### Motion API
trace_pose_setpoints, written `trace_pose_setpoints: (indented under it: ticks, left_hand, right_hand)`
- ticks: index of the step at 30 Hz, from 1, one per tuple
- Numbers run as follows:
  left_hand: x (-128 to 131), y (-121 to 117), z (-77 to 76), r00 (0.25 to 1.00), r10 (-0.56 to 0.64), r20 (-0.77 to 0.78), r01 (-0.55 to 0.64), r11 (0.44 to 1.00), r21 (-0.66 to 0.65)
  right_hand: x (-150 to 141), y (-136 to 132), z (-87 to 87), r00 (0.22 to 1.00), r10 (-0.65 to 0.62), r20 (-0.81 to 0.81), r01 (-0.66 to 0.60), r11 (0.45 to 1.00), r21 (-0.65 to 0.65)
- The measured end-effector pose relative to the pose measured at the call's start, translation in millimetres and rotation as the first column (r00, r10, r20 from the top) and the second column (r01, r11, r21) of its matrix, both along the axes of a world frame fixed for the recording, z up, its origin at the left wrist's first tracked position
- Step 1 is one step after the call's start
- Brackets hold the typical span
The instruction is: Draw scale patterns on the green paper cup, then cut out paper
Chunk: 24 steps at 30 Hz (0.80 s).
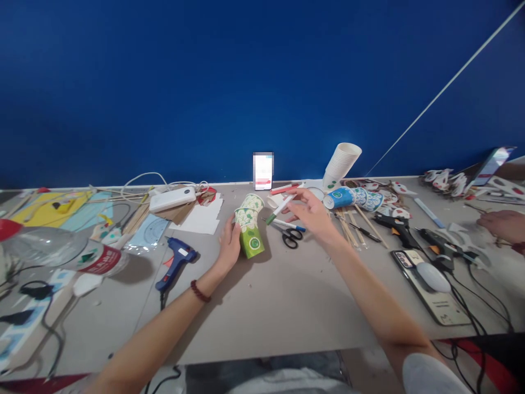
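Note:
Two green patterned paper cups (251, 235) are joined in a line, tilted, at the middle of the table. My left hand (229, 245) grips their left side, its fingers partly hidden by the cups. My right hand (309, 213) is closed on a white marker with a green end (280, 209), which points down toward the cups. Under it lie a blue-ended marker (292, 225) and black-handled scissors (292, 237). A red marker (284, 189) lies just behind the right fingers.
A phone (263, 172) stands against the blue wall. On the left are a blue glue gun (176, 262), a plastic bottle (77, 249) and a power strip (36, 317). On the right are stacked white cups (342, 164), blue cups (355, 197), a black glue gun (397, 230) and another person's hand (502, 224).

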State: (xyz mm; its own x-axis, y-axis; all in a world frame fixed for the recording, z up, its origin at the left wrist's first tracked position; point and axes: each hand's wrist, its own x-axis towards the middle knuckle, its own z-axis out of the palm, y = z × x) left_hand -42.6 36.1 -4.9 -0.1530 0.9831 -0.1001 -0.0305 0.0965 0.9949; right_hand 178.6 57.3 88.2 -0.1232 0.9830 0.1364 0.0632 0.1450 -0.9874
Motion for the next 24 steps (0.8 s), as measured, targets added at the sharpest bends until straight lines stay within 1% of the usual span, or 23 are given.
trace_pose_setpoints:
  ticks: [2,3,6,8,9,11,12,14,15,17,19,21,23,24]
  left_hand:
    - [-1,1,-3.8,0.984,0.076,-0.159,-0.067,0.996,0.061]
    - [-1,2,-5.5,0.975,0.102,-0.195,-0.089,0.993,0.073]
    - [-1,4,-7.9,0.973,0.123,-0.194,-0.114,0.992,0.056]
    - [0,2,-5.5,0.970,0.117,-0.211,-0.105,0.992,0.070]
    - [1,1,-2.9,0.967,0.112,-0.228,-0.094,0.992,0.089]
    - [3,-6,4.9,0.947,0.149,-0.286,-0.087,0.972,0.218]
    - [4,-10,9.4,0.929,0.149,-0.339,-0.048,0.956,0.289]
    - [6,-20,17.6,0.881,0.116,-0.459,0.085,0.915,0.393]
    - [7,-24,20.6,0.844,0.086,-0.530,0.165,0.897,0.409]
    - [9,-32,23.7,0.780,0.058,-0.623,0.260,0.875,0.407]
    - [11,-36,23.7,0.737,0.055,-0.673,0.308,0.860,0.408]
    - [13,-39,21.9,0.718,0.059,-0.693,0.323,0.854,0.408]
    - [14,-40,19.6,0.712,0.066,-0.699,0.328,0.849,0.415]
    - [14,-41,18.2,0.711,0.071,-0.700,0.332,0.844,0.422]
  right_hand:
    - [-2,-1,-2.8,1.000,0.013,-0.015,-0.013,1.000,0.004]
    - [-4,-2,-4.3,1.000,0.019,-0.023,-0.019,1.000,0.006]
    - [-10,-5,-8.0,0.999,0.025,-0.024,-0.024,0.999,0.027]
    - [-13,-8,-9.1,0.999,0.029,-0.013,-0.029,0.999,0.044]
    - [-15,-10,-9.4,0.999,0.039,-0.008,-0.038,0.998,0.047]
    - [-18,-13,-9.6,0.998,0.065,-0.001,-0.065,0.997,0.049]
    - [-20,-15,-9.7,0.996,0.085,0.004,-0.085,0.995,0.047]
    - [-24,-19,-10.6,0.992,0.125,0.022,-0.126,0.991,0.041]
    - [-26,-21,-11.5,0.989,0.143,0.029,-0.144,0.989,0.040]
    - [-33,-25,-14.2,0.984,0.171,0.041,-0.173,0.984,0.046]
    - [-38,-28,-16.8,0.978,0.197,0.066,-0.200,0.978,0.053]
    - [-39,-27,-17.0,0.976,0.203,0.080,-0.208,0.976,0.063]
    - [-31,-21,-12.4,0.988,0.150,0.049,-0.154,0.984,0.095]
    - [-23,-17,-8.0,0.997,0.074,0.012,-0.075,0.989,0.129]
